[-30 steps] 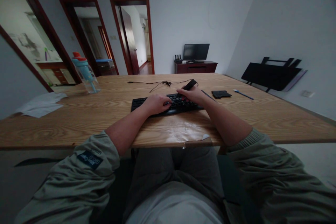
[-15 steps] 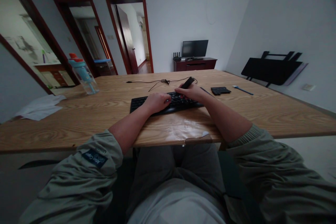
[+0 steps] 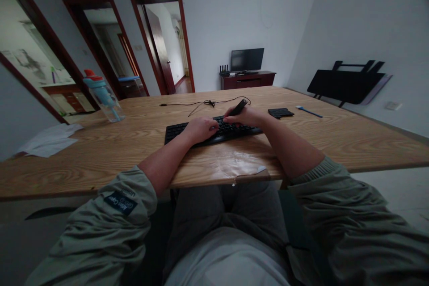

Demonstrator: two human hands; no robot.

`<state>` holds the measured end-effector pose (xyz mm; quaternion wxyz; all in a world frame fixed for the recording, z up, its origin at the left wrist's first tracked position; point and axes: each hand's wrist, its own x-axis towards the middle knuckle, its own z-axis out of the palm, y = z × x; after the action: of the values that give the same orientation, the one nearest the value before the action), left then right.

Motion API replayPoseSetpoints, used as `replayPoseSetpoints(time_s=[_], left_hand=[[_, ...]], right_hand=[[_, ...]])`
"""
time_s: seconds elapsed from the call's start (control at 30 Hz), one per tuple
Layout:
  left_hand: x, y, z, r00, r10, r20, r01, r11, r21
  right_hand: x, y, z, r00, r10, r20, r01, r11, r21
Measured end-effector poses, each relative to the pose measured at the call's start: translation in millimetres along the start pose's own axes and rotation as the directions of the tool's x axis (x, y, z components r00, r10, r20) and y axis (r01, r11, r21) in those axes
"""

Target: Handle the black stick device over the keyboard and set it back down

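Note:
A black keyboard (image 3: 176, 132) lies on the wooden table in front of me, partly covered by both hands. My left hand (image 3: 201, 129) rests on its middle, fingers curled in; what they grip, if anything, is hidden. Just to the right, my right hand (image 3: 246, 117) is closed around a thick black stick-shaped tool (image 3: 240, 107). The tool slants, its upper end pointing up and away to the right, while its lower end is hidden by the fingers over the keys. Behind the keyboard runs a thin black cable (image 3: 209, 103), bunched in the middle.
Right of the keyboard lie a flat black piece (image 3: 280, 112), seemingly a block of keycaps, and a blue-handled brush (image 3: 310, 111). A clear bottle with an orange-red lid (image 3: 105, 98) stands at the left, near white paper or cloth (image 3: 50, 139). The table's front edge (image 3: 197, 184) is close to me.
The view has shifted slightly. My right hand and the black tool have moved only a little over the keys; my left hand stays on the keyboard.

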<state>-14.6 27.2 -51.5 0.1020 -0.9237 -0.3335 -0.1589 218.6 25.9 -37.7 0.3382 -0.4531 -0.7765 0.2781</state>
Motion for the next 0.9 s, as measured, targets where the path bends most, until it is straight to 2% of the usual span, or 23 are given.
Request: replayPoseSetpoints(time_s=[0.1,0.4,0.6,0.67,0.73,0.83,0.9], left_hand=[[-0.3,-1.2,1.2,1.0,0.014,0.0,-0.014,1.0,-0.005],[-3.3,1.3,-1.5,1.0,-0.006,-0.003,0.006,0.998,-0.059],[-3.6,1.6,-2.4,1.0,-0.012,-0.007,0.012,0.998,-0.055],[-5.8,-2.7,-8.9,0.998,-0.051,-0.045,0.047,0.995,-0.083],[-9.6,-11.7,-17.9,0.982,-0.135,-0.133,0.116,0.983,-0.139],[-17.2,-32.7,-28.5,0.917,-0.3,-0.262,0.24,0.941,-0.238],[-21.8,-47.7,-30.2,0.88,-0.376,-0.291,0.301,0.914,-0.271]], right_hand=[[-2.1,-7.4,0.4,0.998,-0.047,0.052,0.049,0.998,-0.047],[-1.7,-19.4,6.8,0.984,-0.15,0.092,0.164,0.973,-0.165],[-2.3,-21.7,5.5,0.991,-0.119,0.06,0.129,0.97,-0.204],[-1.8,-23.3,8.2,0.994,-0.105,0.032,0.109,0.979,-0.174],[0.2,-25.0,15.2,0.994,-0.104,-0.037,0.098,0.986,-0.133],[5.8,-26.7,32.5,0.983,-0.078,-0.164,0.075,0.997,-0.023],[10.6,-26.3,45.8,0.976,-0.03,-0.216,0.051,0.994,0.092]])
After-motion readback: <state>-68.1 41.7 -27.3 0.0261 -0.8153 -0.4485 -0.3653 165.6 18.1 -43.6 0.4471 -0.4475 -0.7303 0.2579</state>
